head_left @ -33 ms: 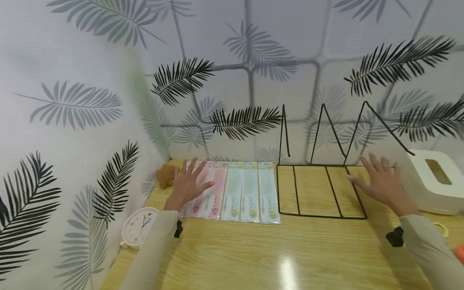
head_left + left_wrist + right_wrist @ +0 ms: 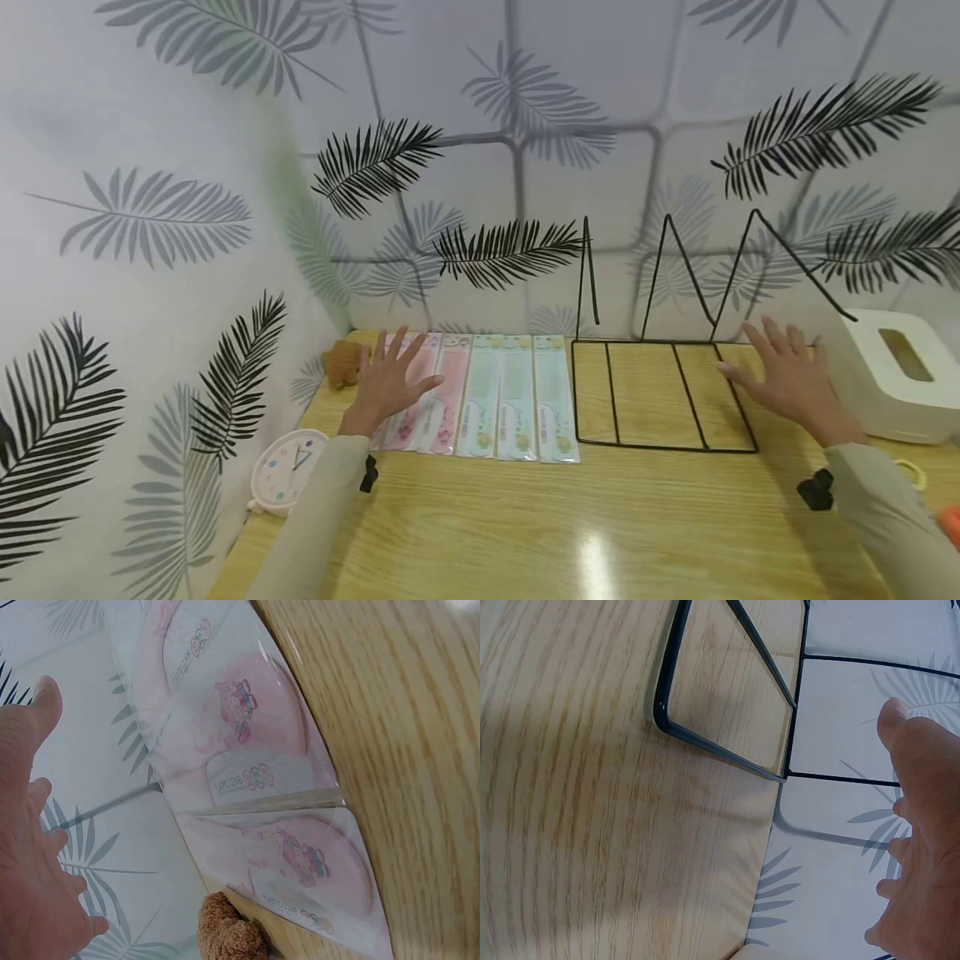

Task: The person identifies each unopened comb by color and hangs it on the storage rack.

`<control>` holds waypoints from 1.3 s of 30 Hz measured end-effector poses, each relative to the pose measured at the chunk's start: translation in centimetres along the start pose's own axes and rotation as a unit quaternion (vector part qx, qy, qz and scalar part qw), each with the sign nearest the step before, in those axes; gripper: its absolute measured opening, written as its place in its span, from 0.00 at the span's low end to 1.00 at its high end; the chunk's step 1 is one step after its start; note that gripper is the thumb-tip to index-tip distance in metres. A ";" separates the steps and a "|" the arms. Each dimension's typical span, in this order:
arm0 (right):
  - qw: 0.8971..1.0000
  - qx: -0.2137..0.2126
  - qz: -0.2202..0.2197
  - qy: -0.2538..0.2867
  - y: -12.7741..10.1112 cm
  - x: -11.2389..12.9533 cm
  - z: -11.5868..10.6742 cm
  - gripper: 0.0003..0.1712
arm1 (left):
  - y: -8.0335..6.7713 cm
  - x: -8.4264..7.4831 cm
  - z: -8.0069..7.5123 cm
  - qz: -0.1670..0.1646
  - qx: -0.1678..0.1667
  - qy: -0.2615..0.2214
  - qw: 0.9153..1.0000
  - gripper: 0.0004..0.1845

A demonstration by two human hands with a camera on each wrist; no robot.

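With fingers spread, my left hand (image 2: pixel 386 385) hovers over the pink packs at the left of the row and holds nothing. In the left wrist view the pink packs (image 2: pixel 247 712) read "plastic comb", each a flat comb in clear wrapping. Beside the pink comb packs (image 2: pixel 451 392) lie three mint-green packs (image 2: pixel 517 398) of the same shape. My right hand (image 2: pixel 795 385), also spread and holding nothing, is above the right end of a black wire rack (image 2: pixel 652 444). The rack's base lies flat on the table, and its tall zigzag dividers rise at the back.
A brown fuzzy toy (image 2: pixel 342 364) and a pink round clock (image 2: pixel 285 473) are at the left. On the right stands a white box (image 2: pixel 892 383) with a slot on top; a yellow ring (image 2: pixel 913 473) and an orange object (image 2: pixel 951 525) are nearer. Leaf-patterned walls bound the wooden table (image 2: pixel 480 525).
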State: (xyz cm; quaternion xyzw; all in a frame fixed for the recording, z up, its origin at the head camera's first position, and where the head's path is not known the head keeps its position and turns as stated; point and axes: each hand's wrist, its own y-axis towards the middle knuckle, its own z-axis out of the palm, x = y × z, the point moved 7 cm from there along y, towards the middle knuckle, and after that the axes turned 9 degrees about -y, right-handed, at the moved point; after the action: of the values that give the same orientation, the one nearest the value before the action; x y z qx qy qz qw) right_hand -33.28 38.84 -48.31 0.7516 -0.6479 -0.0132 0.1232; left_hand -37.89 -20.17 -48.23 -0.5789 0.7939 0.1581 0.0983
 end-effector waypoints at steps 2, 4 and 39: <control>1.000 0.000 0.000 -0.001 0.0 0.0 0.0 0.53 | 0.0 0.0 0.1 0.003 -0.002 0.001 1.000 0.47; 1.000 -0.002 0.001 -0.005 0.0 0.0 -0.1 0.53 | 0.0 -0.1 0.1 0.005 -0.003 0.001 1.000 0.47; 0.993 0.072 0.048 0.081 0.3 1.3 2.0 0.25 | 0.9 -7.2 3.7 -0.011 -0.024 -0.184 0.983 0.27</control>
State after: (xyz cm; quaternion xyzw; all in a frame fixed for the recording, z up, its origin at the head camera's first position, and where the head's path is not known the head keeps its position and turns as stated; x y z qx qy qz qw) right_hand -33.69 37.17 -50.02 0.7253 -0.6702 0.1000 0.1215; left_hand -36.59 -12.22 -49.10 -0.5509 0.7518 0.2794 0.2308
